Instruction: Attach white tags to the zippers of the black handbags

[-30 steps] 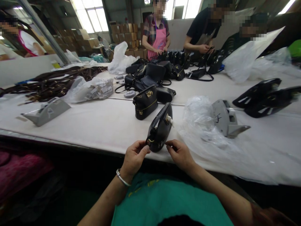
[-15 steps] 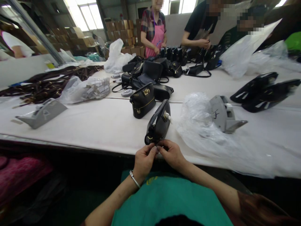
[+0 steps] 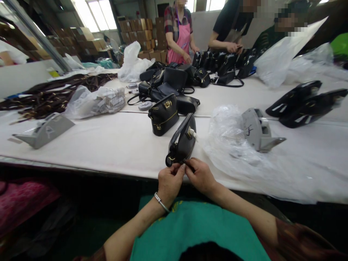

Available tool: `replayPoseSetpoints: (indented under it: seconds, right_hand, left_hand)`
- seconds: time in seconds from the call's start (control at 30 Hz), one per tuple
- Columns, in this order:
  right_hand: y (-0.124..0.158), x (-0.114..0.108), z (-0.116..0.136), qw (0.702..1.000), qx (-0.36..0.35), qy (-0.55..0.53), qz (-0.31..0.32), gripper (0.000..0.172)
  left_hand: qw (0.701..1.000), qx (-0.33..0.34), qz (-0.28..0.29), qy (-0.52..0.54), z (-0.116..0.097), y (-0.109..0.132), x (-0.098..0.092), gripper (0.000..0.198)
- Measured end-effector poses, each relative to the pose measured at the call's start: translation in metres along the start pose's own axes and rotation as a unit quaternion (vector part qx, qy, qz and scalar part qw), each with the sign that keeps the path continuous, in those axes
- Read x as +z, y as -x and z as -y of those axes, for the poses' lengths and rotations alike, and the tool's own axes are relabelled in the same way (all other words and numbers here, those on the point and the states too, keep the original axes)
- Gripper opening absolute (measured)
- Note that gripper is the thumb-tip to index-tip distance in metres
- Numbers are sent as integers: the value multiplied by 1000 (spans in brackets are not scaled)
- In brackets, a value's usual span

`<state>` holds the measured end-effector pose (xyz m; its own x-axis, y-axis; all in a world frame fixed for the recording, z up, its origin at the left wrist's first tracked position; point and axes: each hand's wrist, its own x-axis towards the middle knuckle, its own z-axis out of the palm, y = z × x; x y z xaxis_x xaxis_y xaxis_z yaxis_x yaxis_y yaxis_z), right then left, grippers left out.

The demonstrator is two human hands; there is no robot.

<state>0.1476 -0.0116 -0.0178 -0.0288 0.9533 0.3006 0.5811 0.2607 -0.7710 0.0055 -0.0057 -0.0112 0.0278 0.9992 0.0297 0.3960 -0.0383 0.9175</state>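
A small black handbag with gold fittings and a white-wrapped clasp sits tilted near the table's front edge, its narrow end towards me. At that near end my left hand pinches with thumb and forefinger. My right hand is closed at the same spot, its fingertips touching the left ones. The small part between the fingertips is hidden. Just behind stands a second black handbag with a gold zip and gold clasp, touched by neither hand.
Clear plastic wrap and a grey tape dispenser lie to the right; another grey dispenser is at left. Several black bags are heaped behind, dark straps back left. Co-workers stand across the white table.
My left hand has shifted slightly right and up, its fingertips still meeting the right hand's. The right fingers have moved a little closer against the bag's near end. The view has shifted slightly.
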Motion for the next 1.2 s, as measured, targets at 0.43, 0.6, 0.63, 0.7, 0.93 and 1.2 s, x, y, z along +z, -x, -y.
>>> replayPoseSetpoints:
  seconds: [0.43,0.6,0.63,0.7,0.93,1.2]
  right_hand:
    - [-13,-5,7,986,-71,150,-10,18]
    - [-17,-10,5,981,-80,175,-22,18]
    - [-18,-11,4,982,-78,172,-24,18]
    - [-20,-12,3,985,-77,152,-24,18]
    - [-20,-8,3,992,-89,84,3,20]
    - [-20,-8,1,994,-88,59,37,16]
  left_hand:
    - [961,156,-83,-211,6,-6,0,18]
    - [911,234,-104,-322,13,-10,-16,15]
    - [906,243,-104,-330,14,-10,-19,15]
    - [910,248,-92,-319,13,-9,-20,12]
    - [930,218,-128,-266,17,-10,-5,22]
    - [935,223,-155,-227,28,-19,-4,17]
